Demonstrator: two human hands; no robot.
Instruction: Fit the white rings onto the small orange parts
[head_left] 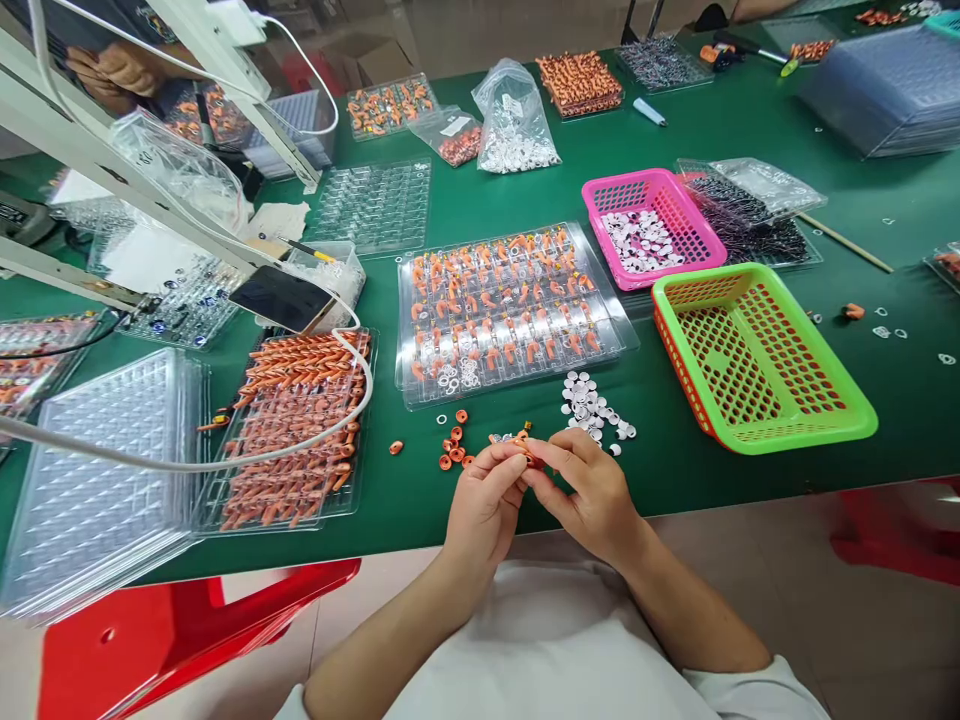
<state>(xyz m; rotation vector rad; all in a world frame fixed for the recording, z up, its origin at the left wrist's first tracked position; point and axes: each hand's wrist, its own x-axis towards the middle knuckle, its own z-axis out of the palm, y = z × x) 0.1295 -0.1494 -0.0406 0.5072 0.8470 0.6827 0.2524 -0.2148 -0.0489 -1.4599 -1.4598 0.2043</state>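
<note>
My left hand (484, 505) and my right hand (589, 490) meet at the near edge of the green table, fingertips pinched together on a small orange part (531, 458). Just beyond the fingers lie several loose orange rings (453, 447) and a small heap of white discs (592, 405). Behind those sits a clear blister tray (510, 310) with rows of orange parts in its pockets.
A green-and-orange basket (757, 360) stands to the right, a pink basket (649, 225) of white discs behind it. A tray of orange parts (296, 430), a phone (281, 297) with a white cable, and stacked clear trays (90, 480) lie left. A red stool (187, 630) sits below.
</note>
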